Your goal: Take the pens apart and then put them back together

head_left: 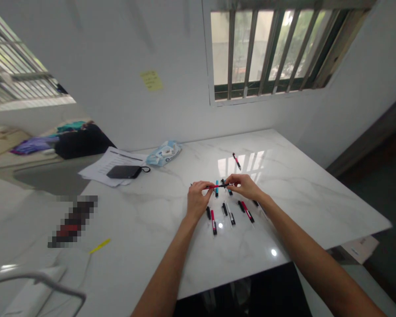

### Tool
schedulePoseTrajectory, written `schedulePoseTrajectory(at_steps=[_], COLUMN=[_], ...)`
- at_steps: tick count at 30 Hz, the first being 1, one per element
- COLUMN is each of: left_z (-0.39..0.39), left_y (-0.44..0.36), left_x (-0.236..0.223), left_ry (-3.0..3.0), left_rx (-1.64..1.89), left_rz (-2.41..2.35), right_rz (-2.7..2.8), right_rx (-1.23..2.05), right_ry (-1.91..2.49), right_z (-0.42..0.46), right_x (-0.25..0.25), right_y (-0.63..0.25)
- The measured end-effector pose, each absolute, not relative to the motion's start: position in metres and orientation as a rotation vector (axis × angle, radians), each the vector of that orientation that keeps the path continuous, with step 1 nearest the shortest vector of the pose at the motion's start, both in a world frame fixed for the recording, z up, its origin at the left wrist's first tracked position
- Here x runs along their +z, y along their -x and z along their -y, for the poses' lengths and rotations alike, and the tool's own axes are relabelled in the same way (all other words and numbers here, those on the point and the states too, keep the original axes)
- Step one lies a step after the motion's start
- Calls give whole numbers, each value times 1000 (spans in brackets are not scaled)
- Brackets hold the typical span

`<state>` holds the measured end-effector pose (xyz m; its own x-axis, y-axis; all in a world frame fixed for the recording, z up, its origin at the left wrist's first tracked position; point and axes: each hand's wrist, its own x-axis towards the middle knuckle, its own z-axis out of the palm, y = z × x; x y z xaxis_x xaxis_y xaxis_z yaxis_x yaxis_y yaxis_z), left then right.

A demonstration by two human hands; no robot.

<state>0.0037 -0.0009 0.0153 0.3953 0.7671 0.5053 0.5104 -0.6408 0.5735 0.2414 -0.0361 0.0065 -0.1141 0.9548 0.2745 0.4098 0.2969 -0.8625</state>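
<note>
My left hand (197, 199) and my right hand (243, 185) meet above the middle of a white marble table top (303, 193). Both pinch the two ends of a slim red-and-black pen (216, 186), held level just over the surface. Beneath and near my hands lie several capped markers, among them a red-and-black one (214, 222) and a blue-and-black one (217, 189). Another red-and-black pen (236, 161) lies farther off, beyond my right hand.
Papers (112, 166) lie at the table's far left, under a black pouch (123, 171), with a plastic packet (164, 153) beside them. A blurred dark object (73, 221) and a yellow pen (99, 246) lie to the left. A barred window (267, 48) stands behind the table.
</note>
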Motion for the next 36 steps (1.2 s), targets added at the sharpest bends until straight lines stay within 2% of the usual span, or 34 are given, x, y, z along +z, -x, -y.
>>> schedulePoseTrajectory(at_steps=[5,12,18,36], left_z=[1,1,1,-2], left_y=[-3,-5,-3,-2], left_x=[15,15,17,15], left_ry=[-2382,-2356,-2340,-2297], left_rx=[1080,1069,1091,1081], left_rz=[-1116,-1085,-1111,-1133], right_rz=[1686,1716,1662,1773], right_rx=[727,778,869,611], right_ry=[1248,1355,1268,1373], right_z=[35,36,37,38], right_x=[6,8,8,3], right_y=[-240,-239,-244,-233])
